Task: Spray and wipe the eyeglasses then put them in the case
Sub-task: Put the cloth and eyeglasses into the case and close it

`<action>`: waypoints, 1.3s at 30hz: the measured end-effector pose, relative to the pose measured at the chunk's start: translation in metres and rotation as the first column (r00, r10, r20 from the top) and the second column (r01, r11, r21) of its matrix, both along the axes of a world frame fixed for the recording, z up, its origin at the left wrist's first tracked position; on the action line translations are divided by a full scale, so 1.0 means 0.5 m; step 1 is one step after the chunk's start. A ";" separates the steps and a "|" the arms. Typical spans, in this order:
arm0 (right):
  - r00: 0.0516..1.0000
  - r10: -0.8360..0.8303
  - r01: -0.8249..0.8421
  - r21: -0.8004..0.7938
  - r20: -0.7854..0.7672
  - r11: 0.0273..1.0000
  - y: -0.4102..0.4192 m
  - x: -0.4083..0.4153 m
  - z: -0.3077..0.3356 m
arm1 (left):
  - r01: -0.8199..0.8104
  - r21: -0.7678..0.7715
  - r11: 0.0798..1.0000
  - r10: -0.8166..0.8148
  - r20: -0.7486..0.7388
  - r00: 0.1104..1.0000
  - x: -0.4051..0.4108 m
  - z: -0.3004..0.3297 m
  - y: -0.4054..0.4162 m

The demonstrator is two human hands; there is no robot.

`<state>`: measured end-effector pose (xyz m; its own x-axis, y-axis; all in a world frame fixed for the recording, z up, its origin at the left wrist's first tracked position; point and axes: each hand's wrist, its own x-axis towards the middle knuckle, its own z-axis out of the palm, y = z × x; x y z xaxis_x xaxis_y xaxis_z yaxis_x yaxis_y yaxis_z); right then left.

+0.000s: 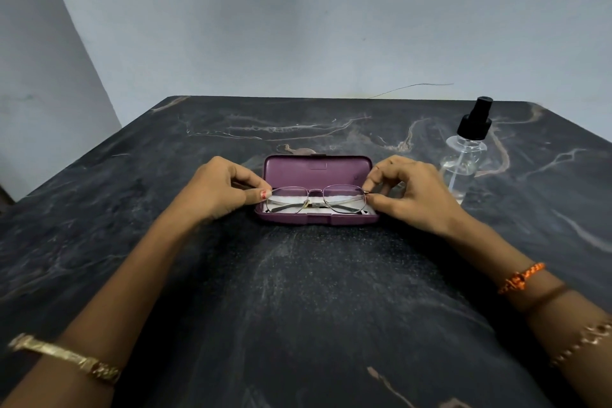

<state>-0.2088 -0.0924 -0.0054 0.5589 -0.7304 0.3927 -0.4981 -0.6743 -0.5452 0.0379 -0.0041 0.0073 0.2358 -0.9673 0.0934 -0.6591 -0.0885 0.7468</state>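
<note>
A purple glasses case (316,167) lies open in the middle of the dark marble table, its lid standing up at the back. Thin metal-framed eyeglasses (318,199) with folded arms sit in the lower half of the case, on top of a white cloth (287,201). My left hand (221,190) pinches the left end of the frame. My right hand (410,194) pinches the right end. A clear spray bottle (465,156) with a black pump top stands to the right of the case, behind my right hand.
The dark marble table (298,291) spreads wide in front of the case and on both sides. A pale wall rises just behind the table's far edge, and a thin wire lies near the back right.
</note>
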 end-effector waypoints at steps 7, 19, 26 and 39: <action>1.000 0.011 -0.011 0.024 0.010 1.000 0.005 0.002 0.006 | 0.048 0.099 0.994 -0.035 -0.128 0.991 0.000 0.011 0.011; 0.999 0.003 -0.006 0.067 0.036 0.998 0.007 -0.001 0.003 | 0.074 0.100 0.992 -0.057 -0.168 0.984 0.002 0.001 0.005; 0.997 -0.044 0.045 -0.002 0.066 0.999 0.001 0.000 -0.007 | 0.072 0.106 0.992 -0.050 -0.199 0.979 0.010 -0.011 -0.005; 0.904 0.012 -0.255 0.515 0.428 0.818 0.010 0.027 -0.036 | 0.092 0.088 0.992 -0.075 -0.178 0.981 0.009 -0.017 0.000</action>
<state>-0.1954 -0.0873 -0.0235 0.5562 -0.8166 0.1544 -0.0907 -0.2443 -0.9655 0.0426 -0.0043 -0.0012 0.1587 -0.9867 -0.0359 -0.5281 -0.1155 0.8413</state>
